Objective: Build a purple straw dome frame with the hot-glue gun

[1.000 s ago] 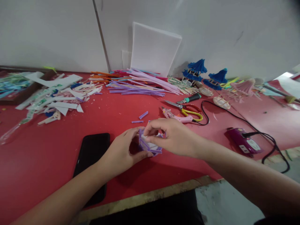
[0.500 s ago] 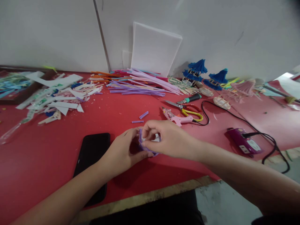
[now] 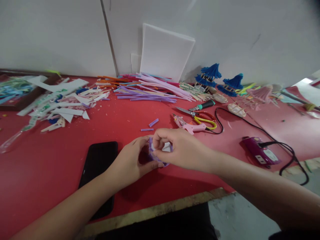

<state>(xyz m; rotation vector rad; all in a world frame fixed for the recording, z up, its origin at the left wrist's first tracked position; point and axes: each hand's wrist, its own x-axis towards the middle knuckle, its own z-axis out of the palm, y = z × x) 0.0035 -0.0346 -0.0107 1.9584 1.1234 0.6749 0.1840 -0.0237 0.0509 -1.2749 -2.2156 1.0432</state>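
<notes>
A small purple-edged piece with a white inside (image 3: 167, 147) sits between my hands just above the red table. My left hand (image 3: 132, 156) grips it from the left, thumb along its near side and fingers behind. From the right, my right hand (image 3: 178, 148) pinches at its left rim with thumb and index finger; whatever is between those fingertips is too small to make out. Two short lengths of purple stick (image 3: 153, 122) lie just beyond my hands. The pink hot glue gun (image 3: 191, 127) rests beyond my right hand.
Left of my hands lies a black phone (image 3: 98, 166). Scissors (image 3: 206, 122) and a utility knife (image 3: 203, 105) are behind the glue gun, whose cord runs to a purple power socket (image 3: 261, 151). Colored sticks (image 3: 147, 95), scraps (image 3: 67, 106) and blue paper-roofed models (image 3: 208, 75) line the back.
My right hand has shifted very slightly to the right, showing a little more of the white inside. Both hands keep nearly the same pose.
</notes>
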